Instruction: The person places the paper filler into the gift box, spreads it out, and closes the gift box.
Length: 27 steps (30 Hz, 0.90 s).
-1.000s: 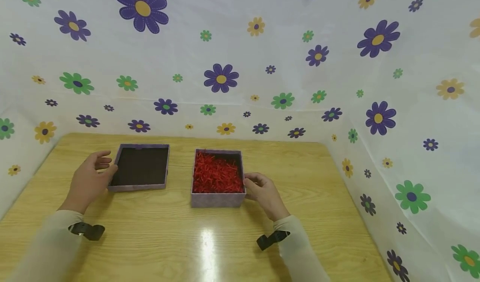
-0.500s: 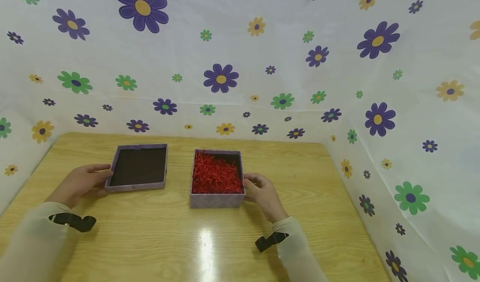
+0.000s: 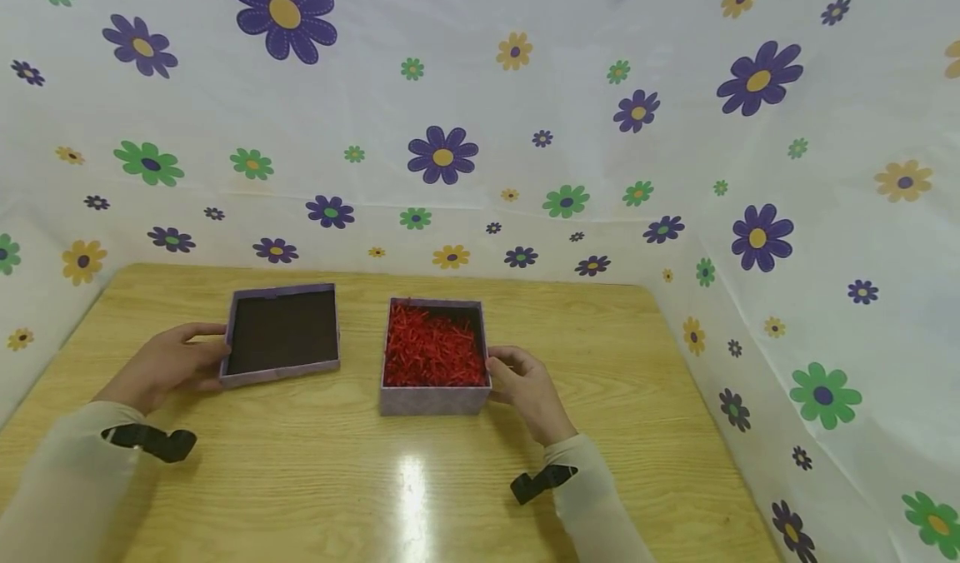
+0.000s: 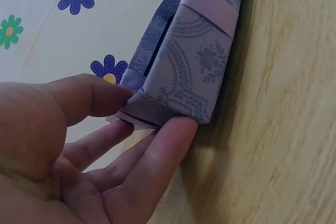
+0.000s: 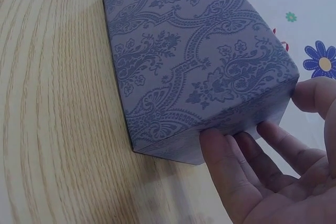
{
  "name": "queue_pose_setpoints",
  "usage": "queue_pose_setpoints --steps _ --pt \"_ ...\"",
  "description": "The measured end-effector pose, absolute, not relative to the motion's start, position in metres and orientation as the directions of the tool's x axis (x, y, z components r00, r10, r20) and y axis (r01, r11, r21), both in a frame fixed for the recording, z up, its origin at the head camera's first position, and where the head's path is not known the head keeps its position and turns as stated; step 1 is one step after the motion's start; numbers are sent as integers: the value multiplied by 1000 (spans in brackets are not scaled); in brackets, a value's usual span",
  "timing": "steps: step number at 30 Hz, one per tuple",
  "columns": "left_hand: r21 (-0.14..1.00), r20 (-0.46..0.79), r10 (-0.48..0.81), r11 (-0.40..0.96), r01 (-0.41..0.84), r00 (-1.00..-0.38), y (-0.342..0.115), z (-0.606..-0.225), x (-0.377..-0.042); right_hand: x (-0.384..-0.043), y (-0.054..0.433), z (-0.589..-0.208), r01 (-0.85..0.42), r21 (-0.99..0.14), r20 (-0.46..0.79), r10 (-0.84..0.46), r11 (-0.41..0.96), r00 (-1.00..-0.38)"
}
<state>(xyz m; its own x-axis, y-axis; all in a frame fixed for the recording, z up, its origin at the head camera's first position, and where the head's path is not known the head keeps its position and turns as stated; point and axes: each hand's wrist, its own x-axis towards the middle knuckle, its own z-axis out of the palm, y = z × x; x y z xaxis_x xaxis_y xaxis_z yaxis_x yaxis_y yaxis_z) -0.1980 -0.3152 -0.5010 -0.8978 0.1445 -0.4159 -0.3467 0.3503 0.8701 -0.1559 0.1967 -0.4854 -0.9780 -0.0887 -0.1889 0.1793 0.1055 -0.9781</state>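
My left hand holds the left side of a shallow lilac box lid, its dark inside facing up. In the left wrist view, thumb and fingers pinch a corner of the patterned lid, and a pale ribbon band crosses its side. Right of the lid stands a deeper lilac box filled with red shredded paper. My right hand rests its fingertips against the right side of this box. In the right wrist view, those fingertips touch the end wall of the patterned box, not curled round it.
Both boxes are on a wooden table with a bright reflection near its front. A white flower-printed sheet hangs behind and along the sides. A black strap is on each wrist.
My left hand has come lower and taken hold of the lid's left side. The lid first slid slightly left, then turned a little, its right side swinging away. My right hand and the filled box stay put.
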Motion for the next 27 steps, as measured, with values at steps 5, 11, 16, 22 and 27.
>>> queue_pose_setpoints --steps 5,11,16,22,27 --pt "873 -414 165 352 -339 -895 -310 -498 -200 -156 198 -486 167 -980 -178 -95 105 -979" --pt "891 -399 211 317 -324 -892 -309 -505 -199 -157 199 -489 159 -982 -170 -105 104 -980" --pt "897 -385 237 325 -301 -892 -304 -508 -198 -157 199 -488 159 -982 -170 -105 105 -980" --pt "907 -354 239 323 -270 -904 -298 -501 -199 -156 199 -488 153 -983 -164 -107 106 -981" --pt "930 -310 253 281 -237 -916 -288 -487 -200 -157 198 -489 146 -983 -157 -106 110 -982"
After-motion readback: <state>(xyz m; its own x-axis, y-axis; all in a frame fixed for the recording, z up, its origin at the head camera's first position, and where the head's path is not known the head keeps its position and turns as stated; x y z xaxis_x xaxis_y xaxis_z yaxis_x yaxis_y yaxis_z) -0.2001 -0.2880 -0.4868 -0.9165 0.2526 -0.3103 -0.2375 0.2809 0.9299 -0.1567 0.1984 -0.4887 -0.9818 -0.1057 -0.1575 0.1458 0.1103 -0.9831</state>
